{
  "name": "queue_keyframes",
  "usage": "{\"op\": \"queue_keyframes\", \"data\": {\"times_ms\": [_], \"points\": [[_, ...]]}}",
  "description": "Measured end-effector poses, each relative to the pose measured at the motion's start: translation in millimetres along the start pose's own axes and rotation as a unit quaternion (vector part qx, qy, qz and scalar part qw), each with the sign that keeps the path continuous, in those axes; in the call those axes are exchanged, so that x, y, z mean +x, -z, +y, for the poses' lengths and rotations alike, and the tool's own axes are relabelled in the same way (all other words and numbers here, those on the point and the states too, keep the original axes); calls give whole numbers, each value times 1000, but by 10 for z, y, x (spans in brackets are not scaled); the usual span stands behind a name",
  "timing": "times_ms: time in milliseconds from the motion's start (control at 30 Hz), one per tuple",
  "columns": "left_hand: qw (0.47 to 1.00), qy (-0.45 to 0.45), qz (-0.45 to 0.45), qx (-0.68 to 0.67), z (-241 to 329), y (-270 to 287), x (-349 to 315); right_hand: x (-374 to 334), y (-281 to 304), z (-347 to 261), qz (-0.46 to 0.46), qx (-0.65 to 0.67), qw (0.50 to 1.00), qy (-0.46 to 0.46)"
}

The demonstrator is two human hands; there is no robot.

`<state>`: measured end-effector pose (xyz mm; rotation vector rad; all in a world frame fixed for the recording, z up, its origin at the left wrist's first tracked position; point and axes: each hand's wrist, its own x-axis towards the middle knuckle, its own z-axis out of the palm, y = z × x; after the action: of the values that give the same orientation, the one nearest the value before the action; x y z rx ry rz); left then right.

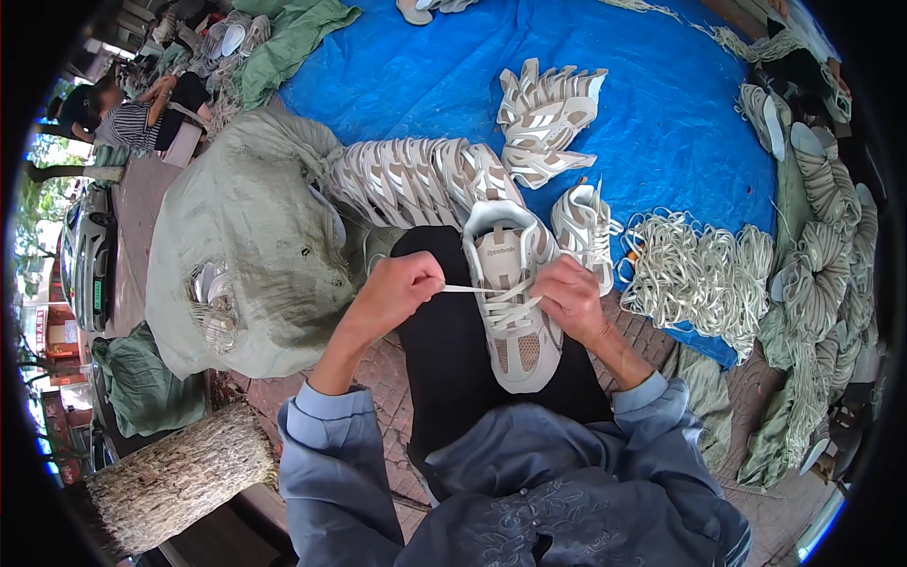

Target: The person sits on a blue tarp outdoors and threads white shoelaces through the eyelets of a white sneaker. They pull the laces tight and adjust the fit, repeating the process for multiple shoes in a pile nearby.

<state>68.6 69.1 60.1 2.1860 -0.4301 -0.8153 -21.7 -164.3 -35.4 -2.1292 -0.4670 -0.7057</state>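
Observation:
A white and beige sneaker upper [522, 354] lies across my black-clad thighs, its toe toward me and its tongue away from me. Pale laces [511, 310] cross its eyelets. On the left, my left hand [404, 287] is closed in a pinch on a flat lace end [460, 288], drawn taut sideways from the eyelets. My right hand [570, 299] rests at the shoe's right eyelet row, fingers closed on a lace by the edge. Just beyond that hand stands another laced sneaker upper [584, 230].
A blue tarp [416, 76] holds a fanned stack of uppers [552, 118] and a heap of loose laces [704, 274]. A row of nested uppers [406, 180] adjoins a bulging grey-green sack [241, 246]. Bundled uppers [820, 217] line the right; a tree trunk [179, 477] stands lower left. Another person [132, 123] sits far left.

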Motion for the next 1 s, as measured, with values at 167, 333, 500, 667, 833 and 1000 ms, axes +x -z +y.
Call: {"op": "queue_keyframes", "data": {"times_ms": [167,333,500,667,833,1000], "points": [[997,-56,14,43,-50,-52,82,26,202,80,-156,-15,987,17],[986,-78,89,114,-106,125,17,20,213,86,-72,-93,992,52],[997,55,53,27,-230,254,-129,49,112,30,-15,55,995,-76],[965,-151,107,185,-238,180,-39,252,158,-31,-208,-51,977,21],[777,-253,282,503,-134,85,-60,416,119,-148,-270,-226,922,160],[888,-69,243,384,-195,-75,-196,324,324,22,-258,-280,904,193]]}}
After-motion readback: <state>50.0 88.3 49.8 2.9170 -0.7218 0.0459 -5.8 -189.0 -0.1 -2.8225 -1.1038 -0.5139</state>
